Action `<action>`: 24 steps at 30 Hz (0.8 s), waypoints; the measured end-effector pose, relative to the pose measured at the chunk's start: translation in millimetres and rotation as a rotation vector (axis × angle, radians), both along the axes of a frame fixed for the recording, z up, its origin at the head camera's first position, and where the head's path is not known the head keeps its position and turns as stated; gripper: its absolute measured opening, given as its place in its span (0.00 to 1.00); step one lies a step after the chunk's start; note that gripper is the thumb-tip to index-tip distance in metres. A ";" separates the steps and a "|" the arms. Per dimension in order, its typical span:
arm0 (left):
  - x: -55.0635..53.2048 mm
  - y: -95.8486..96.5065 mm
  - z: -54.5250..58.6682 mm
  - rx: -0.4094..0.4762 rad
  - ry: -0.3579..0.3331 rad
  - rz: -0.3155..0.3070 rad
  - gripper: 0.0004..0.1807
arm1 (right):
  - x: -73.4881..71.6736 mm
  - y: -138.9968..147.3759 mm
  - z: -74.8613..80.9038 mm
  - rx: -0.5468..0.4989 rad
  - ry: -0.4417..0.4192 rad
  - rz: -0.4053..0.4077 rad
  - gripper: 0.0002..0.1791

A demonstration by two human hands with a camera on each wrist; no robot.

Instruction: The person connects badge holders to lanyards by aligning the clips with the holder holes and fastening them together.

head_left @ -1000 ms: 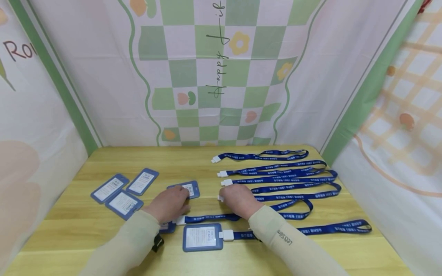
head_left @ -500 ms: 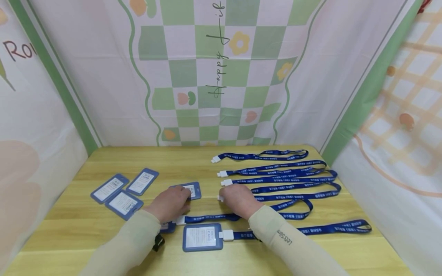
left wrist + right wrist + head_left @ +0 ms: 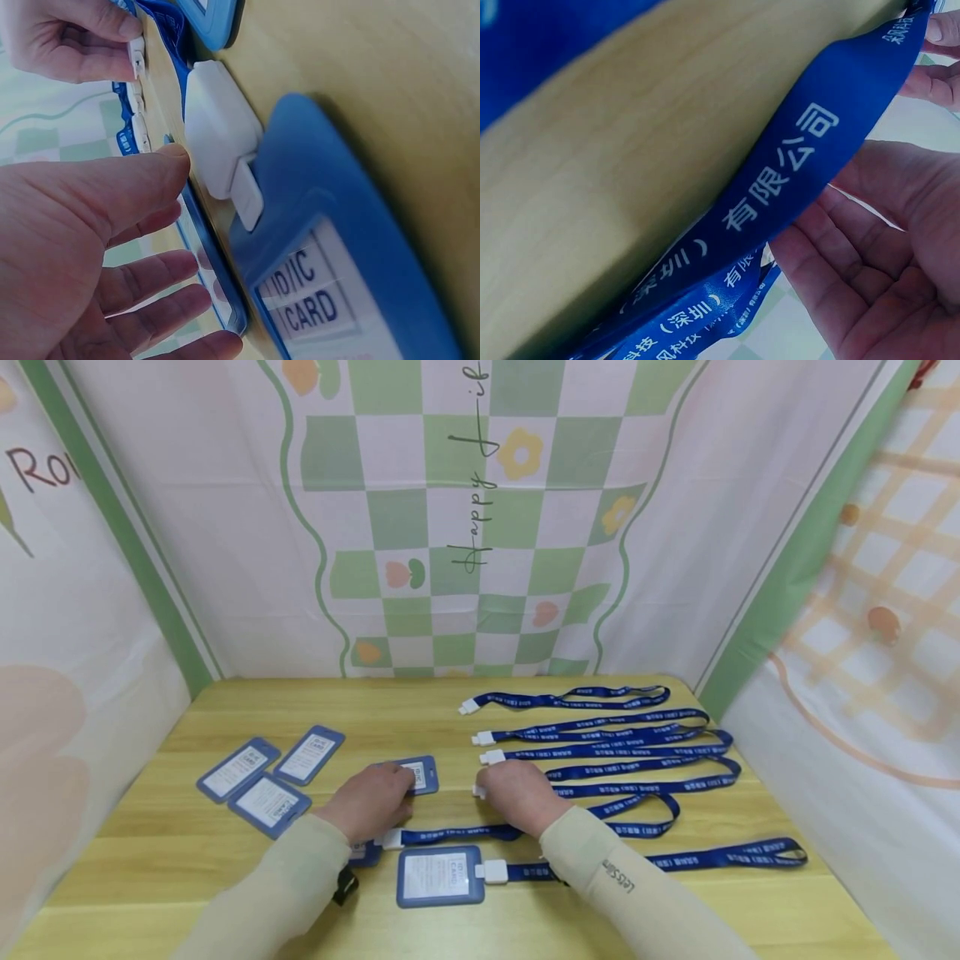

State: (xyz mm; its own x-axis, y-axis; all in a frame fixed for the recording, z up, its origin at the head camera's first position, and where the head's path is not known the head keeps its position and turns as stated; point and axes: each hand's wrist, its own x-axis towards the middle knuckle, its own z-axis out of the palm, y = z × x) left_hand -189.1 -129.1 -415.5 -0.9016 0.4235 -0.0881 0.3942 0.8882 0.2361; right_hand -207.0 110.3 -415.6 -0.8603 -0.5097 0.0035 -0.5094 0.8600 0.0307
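Left hand [image 3: 367,802] and right hand [image 3: 522,795] above a pale yellow wood-grain tabletop [image 3: 375,710]. The left fingers lie extended on a flat, rectangular blue card holder with a white insert [image 3: 425,775], not curled round it; the right thumb and fingers pinch the small white clip [image 3: 137,56] of a navy woven-looking lanyard with white lettering [image 3: 637,789]. The holder lies just left of the clip, apart from it, slotted end facing it. Nearer the person lies a joined blue badge [image 3: 440,877]. Step in hand, as judged: pairing holder with clip; the next move calls for aligning slot and clip
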 end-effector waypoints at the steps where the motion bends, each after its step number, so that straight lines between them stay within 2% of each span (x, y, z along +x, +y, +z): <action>1: -0.4 0.0 0.3 0.003 0.003 -0.001 0.12 | 0.0 0.0 0.1 0.000 -0.001 -0.001 0.06; 4: -2.4 -0.4 -0.4 0.010 0.002 0.003 0.14 | 0.1 0.1 0.1 0.001 -0.003 -0.002 0.06; 11: -8.0 0.8 -1.9 -0.047 -0.033 0.031 0.30 | 0.4 0.1 0.3 0.004 -0.005 -0.006 0.06; 16: -9.9 3.7 -3.8 -0.076 -0.055 0.036 0.28 | 0.3 0.2 -0.2 -0.001 -0.006 -0.003 0.06; 24: -9.3 5.8 -5.1 -0.090 -0.010 0.025 0.24 | 0.3 0.6 -0.1 -0.012 0.000 0.008 0.07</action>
